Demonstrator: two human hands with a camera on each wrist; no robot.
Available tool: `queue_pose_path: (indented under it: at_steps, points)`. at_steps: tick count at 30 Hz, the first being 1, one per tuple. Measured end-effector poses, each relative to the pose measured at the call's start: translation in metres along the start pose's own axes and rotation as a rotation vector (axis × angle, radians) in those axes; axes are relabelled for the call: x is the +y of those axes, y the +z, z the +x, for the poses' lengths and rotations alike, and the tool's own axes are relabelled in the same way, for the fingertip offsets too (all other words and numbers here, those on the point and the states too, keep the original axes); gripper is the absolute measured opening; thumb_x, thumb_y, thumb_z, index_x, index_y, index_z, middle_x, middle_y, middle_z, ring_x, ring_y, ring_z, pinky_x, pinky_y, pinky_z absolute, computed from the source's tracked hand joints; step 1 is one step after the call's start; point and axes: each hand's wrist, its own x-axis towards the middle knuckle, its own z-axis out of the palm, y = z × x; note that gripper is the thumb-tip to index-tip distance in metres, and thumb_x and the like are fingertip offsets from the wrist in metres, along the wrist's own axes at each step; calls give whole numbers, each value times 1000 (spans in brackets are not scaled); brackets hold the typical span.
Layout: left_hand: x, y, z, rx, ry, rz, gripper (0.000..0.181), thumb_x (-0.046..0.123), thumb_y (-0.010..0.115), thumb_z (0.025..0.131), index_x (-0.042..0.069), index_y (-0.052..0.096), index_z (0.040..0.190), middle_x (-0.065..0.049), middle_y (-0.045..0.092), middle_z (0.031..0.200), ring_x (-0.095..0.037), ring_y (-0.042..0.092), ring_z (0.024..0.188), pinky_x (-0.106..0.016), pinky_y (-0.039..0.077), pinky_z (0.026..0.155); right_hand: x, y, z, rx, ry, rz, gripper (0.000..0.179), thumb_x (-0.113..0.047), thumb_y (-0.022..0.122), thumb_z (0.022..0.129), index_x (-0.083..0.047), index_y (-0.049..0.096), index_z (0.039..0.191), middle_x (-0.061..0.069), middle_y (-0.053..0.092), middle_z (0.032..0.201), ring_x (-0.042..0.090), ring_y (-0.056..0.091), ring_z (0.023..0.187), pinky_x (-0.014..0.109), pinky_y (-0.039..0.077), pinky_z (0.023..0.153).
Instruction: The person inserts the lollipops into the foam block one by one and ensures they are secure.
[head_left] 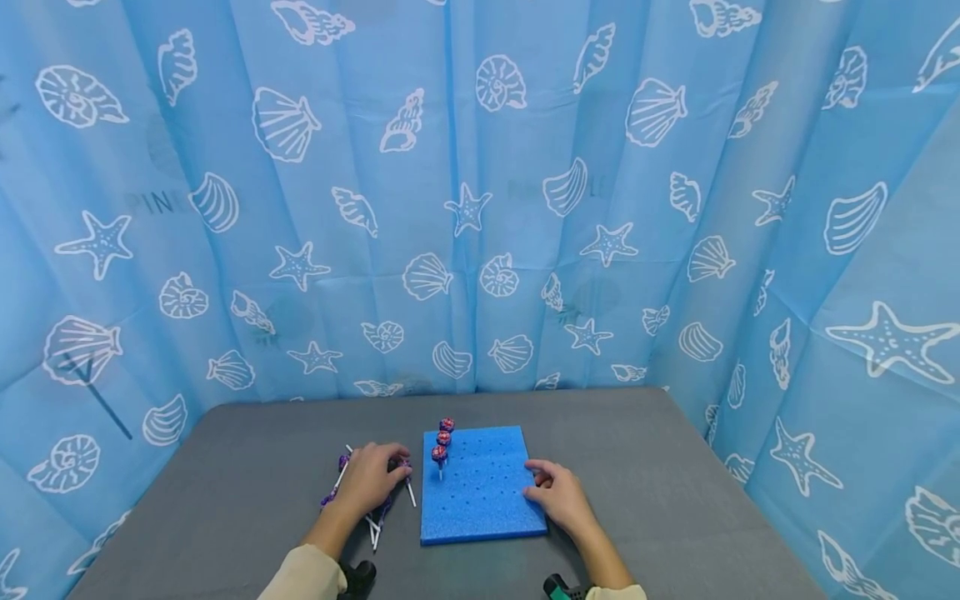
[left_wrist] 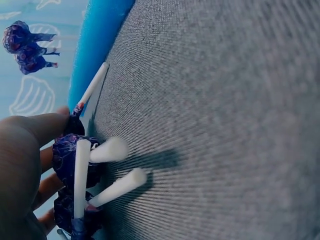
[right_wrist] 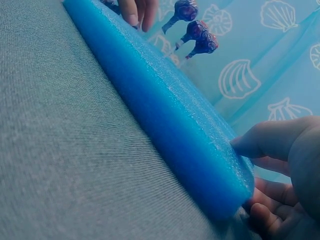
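Note:
My left hand [head_left: 366, 481] reaches down over a loose heap of lollipops [head_left: 375, 532] left of the board. Its thumb and forefinger pinch a lollipop [left_wrist: 75, 124] by its dark wrapped head, and the white stick points away from the hand. Other wrapped heads lie under the palm, partly hidden. A blue foam board [head_left: 480, 523] with rows of small holes lies flat on the table. Three lollipops [head_left: 439, 454] stand upright along its far left side. At the board's right edge, my right hand [head_left: 561, 497] grips it, thumb on top and fingers curled at the side.
The grey table [head_left: 637, 467] runs back to a blue curtain [head_left: 480, 233] with white shell prints, which also hangs along the right side. Dark straps [head_left: 358, 577] sit at both wrists, below the light sleeves.

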Motion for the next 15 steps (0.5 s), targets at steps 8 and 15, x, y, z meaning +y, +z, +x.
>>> queue_pose_path:
  at_steps: [8, 15]
  points:
    - [3, -2, -3, 43, -14, -70, 20, 29, 76, 86, 22, 71, 104, 10, 66, 95, -18, 60, 96, -49, 44, 90, 1, 0, 0, -8, 2, 4, 37, -1, 75, 80, 1, 66, 116, 7, 58, 88, 18, 51, 76, 33, 44, 67]
    - [10, -8, -8, 106, 8, -139, 20, 24, 77, 86, 19, 71, 104, 9, 65, 96, -16, 60, 93, -43, 50, 83, 1, 1, -1, 4, 1, -6, 37, -2, 75, 80, 1, 66, 116, 6, 57, 88, 18, 50, 77, 32, 44, 67]
